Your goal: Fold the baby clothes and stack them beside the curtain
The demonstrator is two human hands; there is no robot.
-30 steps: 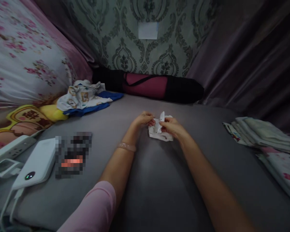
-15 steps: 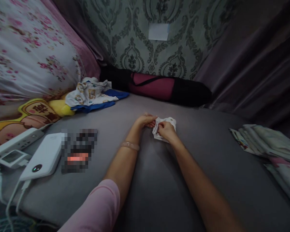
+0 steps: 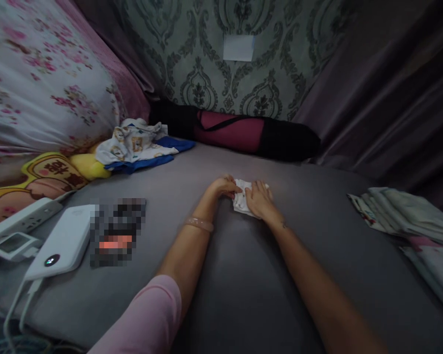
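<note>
A white cloth (image 3: 240, 202) is lying small and flat in the middle of the grey sheet (image 3: 239, 285), straight ahead of the person and within both hands' reach. The right hand (image 3: 259, 200) is resting palm down over its right part, fingers stretched out and close together, probably to hold the layers flat. The left hand (image 3: 224, 187) is bending in at the left edge, its thumb reaching onto the cloth, seemingly steadying that side; whether it is pinching the fabric I cannot tell.

Well apart to the right, a stack (image 3: 398, 211) of folded fabric is sitting at the side, leaving room for the arms. To the left, a pixelated thing (image 3: 118, 233) is lying beside a power bank (image 3: 61, 243), which is sitting near a power strip (image 3: 24, 223), presumably for its leads. Beyond, rumpled clothes (image 3: 135, 142) are lying against a yellow cushion (image 3: 90, 166), and a long bag (image 3: 229, 132) is lining the foot of the wall (image 3: 206, 64), out of the way.
</note>
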